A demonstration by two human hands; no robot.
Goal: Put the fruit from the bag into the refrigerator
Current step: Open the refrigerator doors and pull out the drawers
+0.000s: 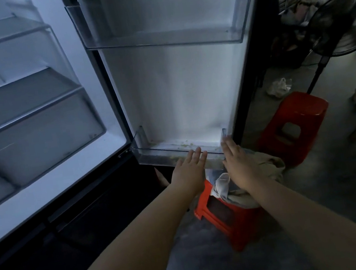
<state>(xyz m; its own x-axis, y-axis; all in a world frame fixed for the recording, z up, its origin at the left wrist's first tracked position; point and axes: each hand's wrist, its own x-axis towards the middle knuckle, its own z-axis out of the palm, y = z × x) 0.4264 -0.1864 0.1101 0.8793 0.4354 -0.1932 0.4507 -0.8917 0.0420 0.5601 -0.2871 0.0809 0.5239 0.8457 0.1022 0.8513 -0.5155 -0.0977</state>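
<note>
Refrigerator stands open. Left hand, fingers straight and slightly spread, and right hand, fingers straight and together, are at the front rim of the lower door bin, holding nothing. Cloth bag sits on a red stool beneath the right forearm, contents hidden.

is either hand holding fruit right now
No, the left hand and the right hand are both flat and empty, fingers straight, at the front of the lower door bin.
</note>
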